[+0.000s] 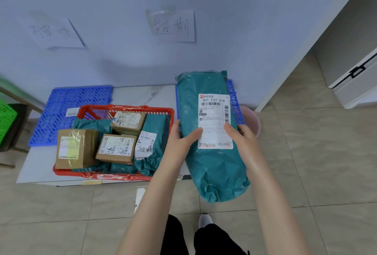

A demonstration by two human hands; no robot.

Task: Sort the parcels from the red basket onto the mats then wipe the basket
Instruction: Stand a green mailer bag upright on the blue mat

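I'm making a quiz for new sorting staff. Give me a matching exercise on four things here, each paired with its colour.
Things:
1. basket
2. mat on the left
3. long parcel held in both hands
4. box at the basket's near left corner

Colours:
A. teal
B. brown
C. red
D. blue

Pairs: 1-C, 2-D, 3-A, 4-B

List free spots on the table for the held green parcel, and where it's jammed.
Free: most of the left blue mat, behind the red basket, bare except one small label; the bare tabletop strip between the mats. The right blue mat is mostly hidden behind the green parcel held in the left hand and right hand. The basket is packed.
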